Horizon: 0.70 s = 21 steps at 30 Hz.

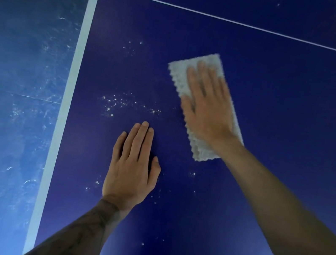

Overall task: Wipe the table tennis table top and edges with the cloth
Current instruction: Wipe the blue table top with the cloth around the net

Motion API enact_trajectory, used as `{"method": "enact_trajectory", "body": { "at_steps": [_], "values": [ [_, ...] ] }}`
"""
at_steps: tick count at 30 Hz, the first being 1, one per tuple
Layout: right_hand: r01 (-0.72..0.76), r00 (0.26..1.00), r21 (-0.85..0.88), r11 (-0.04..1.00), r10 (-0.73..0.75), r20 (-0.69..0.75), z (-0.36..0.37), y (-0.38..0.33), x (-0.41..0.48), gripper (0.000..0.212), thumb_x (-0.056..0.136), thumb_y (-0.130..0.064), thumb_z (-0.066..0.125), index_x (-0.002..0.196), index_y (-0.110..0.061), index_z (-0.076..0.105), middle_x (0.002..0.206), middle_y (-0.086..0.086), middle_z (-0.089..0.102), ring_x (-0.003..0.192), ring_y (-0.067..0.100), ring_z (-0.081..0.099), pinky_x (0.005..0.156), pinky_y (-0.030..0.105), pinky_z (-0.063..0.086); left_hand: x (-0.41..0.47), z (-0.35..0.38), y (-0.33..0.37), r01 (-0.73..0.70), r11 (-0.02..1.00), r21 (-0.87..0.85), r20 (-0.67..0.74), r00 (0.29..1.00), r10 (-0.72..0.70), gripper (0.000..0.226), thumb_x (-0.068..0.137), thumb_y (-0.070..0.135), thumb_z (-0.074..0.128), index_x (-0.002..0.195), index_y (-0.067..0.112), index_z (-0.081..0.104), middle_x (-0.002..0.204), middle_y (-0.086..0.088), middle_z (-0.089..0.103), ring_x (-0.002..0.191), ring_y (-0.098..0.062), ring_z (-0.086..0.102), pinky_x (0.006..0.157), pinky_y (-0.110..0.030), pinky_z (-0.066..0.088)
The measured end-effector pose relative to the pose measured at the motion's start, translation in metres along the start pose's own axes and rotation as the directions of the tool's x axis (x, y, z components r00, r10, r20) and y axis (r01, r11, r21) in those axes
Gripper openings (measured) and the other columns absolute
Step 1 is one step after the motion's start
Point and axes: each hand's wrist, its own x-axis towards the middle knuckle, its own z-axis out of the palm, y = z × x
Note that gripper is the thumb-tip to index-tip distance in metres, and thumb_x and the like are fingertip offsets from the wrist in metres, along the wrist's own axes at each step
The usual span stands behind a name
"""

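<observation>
The dark blue table tennis table top (pixel 280 90) fills most of the view. A folded pale grey cloth (pixel 179 74) lies flat on it at centre right. My right hand (pixel 207 103) presses on the cloth with straight, spread fingers and covers its middle. My left hand (pixel 134 166) rests flat on the bare table top, below and to the left of the cloth, fingers straight and together. White specks of dust (pixel 122 103) lie on the surface between the hands and to their left.
A white edge stripe (pixel 68 97) runs down the table's left side. Beyond it lies a lighter blue scuffed floor (pixel 15 79). A thin white line (pixel 246 25) crosses the table top at the back. More specks (pixel 191 173) dot the surface nearer me.
</observation>
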Motion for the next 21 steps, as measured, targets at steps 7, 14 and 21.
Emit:
{"method": "enact_trajectory", "body": {
  "at_steps": [7,14,21],
  "values": [
    [-0.234,0.970,0.096,0.968,0.239,-0.049,-0.001,-0.032,0.031,0.069,0.110,-0.044,0.022,0.171,-0.016,0.007,0.178,0.013,0.002,0.165,0.032,0.000,0.134,0.051,0.004,0.000,0.001,0.000,-0.006,1.000,0.016,-0.012,1.000,0.006,0.063,0.106,0.031,0.038,0.160,-0.001,0.033,0.168,-0.017,0.032,0.157,-0.032,0.025,0.130,-0.051,0.019],
    [-0.065,0.998,-0.011,0.998,0.065,0.004,0.011,-0.004,-0.068,0.067,0.113,-0.045,0.024,0.171,-0.019,0.006,0.179,0.008,-0.001,0.165,0.027,-0.002,0.134,0.050,0.007,0.000,0.000,0.001,-0.008,1.000,0.027,-0.022,1.000,0.009,0.062,0.107,0.032,0.036,0.159,-0.002,0.035,0.168,-0.018,0.033,0.157,-0.034,0.027,0.129,-0.053,0.020],
    [-0.301,0.949,0.080,0.950,0.307,-0.069,0.005,-0.024,-0.016,0.068,0.111,-0.044,0.019,0.171,-0.014,0.008,0.178,0.013,0.003,0.165,0.033,0.002,0.133,0.052,0.008,0.000,0.001,0.001,-0.011,0.999,0.036,-0.029,0.999,0.012,0.061,0.107,0.030,0.036,0.159,-0.002,0.034,0.168,-0.018,0.032,0.157,-0.033,0.027,0.130,-0.050,0.018]
  ]
}}
